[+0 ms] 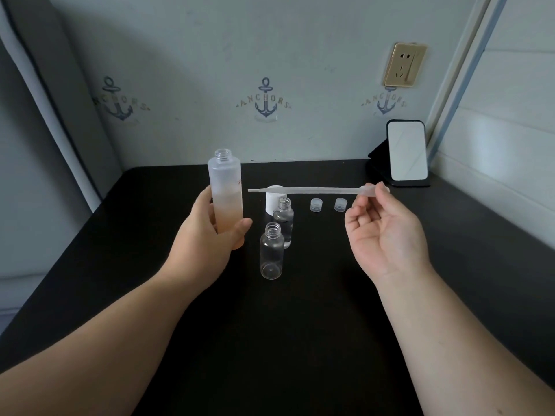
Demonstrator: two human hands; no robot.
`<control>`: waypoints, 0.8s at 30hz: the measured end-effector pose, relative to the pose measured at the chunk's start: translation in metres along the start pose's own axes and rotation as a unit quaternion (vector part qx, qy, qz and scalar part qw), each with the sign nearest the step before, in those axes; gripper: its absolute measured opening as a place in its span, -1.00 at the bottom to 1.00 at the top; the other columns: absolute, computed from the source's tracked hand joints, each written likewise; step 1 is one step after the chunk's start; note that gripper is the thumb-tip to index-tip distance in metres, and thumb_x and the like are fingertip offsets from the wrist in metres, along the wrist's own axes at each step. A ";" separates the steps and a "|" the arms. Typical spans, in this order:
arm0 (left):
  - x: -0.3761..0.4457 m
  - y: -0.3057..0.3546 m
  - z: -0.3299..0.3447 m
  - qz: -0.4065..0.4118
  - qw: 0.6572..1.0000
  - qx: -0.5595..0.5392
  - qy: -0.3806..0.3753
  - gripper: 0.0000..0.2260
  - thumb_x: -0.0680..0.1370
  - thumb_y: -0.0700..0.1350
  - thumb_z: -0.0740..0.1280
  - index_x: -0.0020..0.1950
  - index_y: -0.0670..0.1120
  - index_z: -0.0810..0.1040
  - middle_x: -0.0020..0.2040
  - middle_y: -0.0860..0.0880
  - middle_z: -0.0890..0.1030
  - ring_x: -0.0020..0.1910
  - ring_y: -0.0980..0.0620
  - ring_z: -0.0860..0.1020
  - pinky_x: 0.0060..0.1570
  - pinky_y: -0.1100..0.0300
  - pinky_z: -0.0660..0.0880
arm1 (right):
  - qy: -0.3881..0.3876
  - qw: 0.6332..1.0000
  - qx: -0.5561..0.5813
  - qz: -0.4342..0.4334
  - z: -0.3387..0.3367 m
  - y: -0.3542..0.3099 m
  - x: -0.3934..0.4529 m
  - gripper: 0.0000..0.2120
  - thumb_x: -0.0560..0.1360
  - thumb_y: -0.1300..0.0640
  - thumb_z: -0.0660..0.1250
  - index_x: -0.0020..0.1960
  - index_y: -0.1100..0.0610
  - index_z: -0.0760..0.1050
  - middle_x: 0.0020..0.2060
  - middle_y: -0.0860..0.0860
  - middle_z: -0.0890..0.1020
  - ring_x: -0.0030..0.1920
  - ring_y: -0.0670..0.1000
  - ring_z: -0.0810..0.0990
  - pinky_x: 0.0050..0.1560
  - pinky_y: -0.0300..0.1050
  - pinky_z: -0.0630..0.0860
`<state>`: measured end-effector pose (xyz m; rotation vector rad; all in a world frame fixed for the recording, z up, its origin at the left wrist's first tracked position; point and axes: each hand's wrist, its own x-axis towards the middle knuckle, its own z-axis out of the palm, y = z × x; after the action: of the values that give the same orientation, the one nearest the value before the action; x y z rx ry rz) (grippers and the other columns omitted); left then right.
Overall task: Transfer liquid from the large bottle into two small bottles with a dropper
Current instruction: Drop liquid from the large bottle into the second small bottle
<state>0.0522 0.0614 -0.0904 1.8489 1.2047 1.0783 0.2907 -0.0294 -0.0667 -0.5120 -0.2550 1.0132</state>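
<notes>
Over at the left, the person's left hand [210, 226] is wrapped around the lower half of the large bottle [225, 199], fingers behind it and the thumb across the front, holding it upright and lifted just clear of the black table [300, 340], toward its back left corner. The bottle is frosted, its cap is off so the threaded neck stands open, and a pale peach liquid fills roughly the bottom half. Just beside it to the right, near the middle of the table, stand the two small bottles, both clear, upright and uncapped: the nearer small bottle [271, 255] looks empty, and the farther small bottle [283, 222] sits right behind it, slightly to the right; whether it holds any liquid I cannot tell. A white cap [274, 202] stands behind those two. Passing over it at the height of the large bottle's shoulder is the dropper [312, 190], lying level in the air, its thin tip pointing left and stopping just short of the large bottle. Further right, two small clear caps [315, 204] rest side by side on the table below the dropper's stem. The right hand [387, 235] is turned palm up and mostly open, pinching the dropper's bulb end between thumb and fingertips. At the back right corner a small mirror [407, 154] leans on a dark stand.
</notes>
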 end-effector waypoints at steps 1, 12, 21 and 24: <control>0.001 -0.001 0.000 0.003 1.000 0.016 0.007 -0.43 0.52 0.09 0.45 0.47 0.19 0.28 -0.03 0.34 0.50 -0.12 0.53 0.52 -0.38 0.52 0.41 | -0.002 1.000 -0.005 0.000 0.000 0.000 0.000 -0.79 0.53 0.25 0.42 -0.26 0.18 0.72 -0.19 0.05 0.68 -0.29 -0.04 0.64 -0.25 -0.19 0.57; -0.011 0.003 -0.008 0.034 0.999 -0.023 0.002 -0.53 0.50 -0.03 0.50 0.01 0.57 0.40 0.01 0.44 0.55 -0.03 0.36 0.59 -0.23 0.33 0.57 | -0.006 0.999 0.005 -0.043 -0.002 -0.017 0.000 -0.94 0.57 0.21 0.39 0.03 0.19 0.60 -0.20 0.02 0.67 -0.25 -0.05 0.65 -0.22 -0.20 0.57; -0.011 0.005 -0.009 0.057 0.998 0.029 0.017 -0.52 0.49 -0.04 0.49 0.06 0.55 0.41 0.02 0.33 0.57 0.05 0.22 0.55 -0.03 0.21 0.49 | -0.014 0.995 -0.049 -0.082 0.000 -0.020 0.001 -0.89 0.57 0.17 0.41 -0.14 0.10 0.63 -0.19 -0.02 0.68 -0.22 -0.08 0.65 -0.15 -0.22 0.57; -0.011 0.003 -0.009 0.061 0.997 0.044 0.030 -0.52 0.49 -0.06 0.49 0.24 0.40 0.42 0.03 0.30 0.54 0.07 0.23 0.52 -0.05 0.31 0.38 | -0.013 0.994 -0.064 -0.091 0.000 -0.021 0.000 -0.88 0.55 0.15 0.41 -0.15 0.12 0.66 -0.19 -0.03 0.69 -0.21 -0.09 0.66 -0.14 -0.22 0.58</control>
<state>0.0431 0.0508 -0.0871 1.9907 1.2044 1.1720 0.3063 -0.0379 -0.0561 -0.5814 -0.3846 0.8289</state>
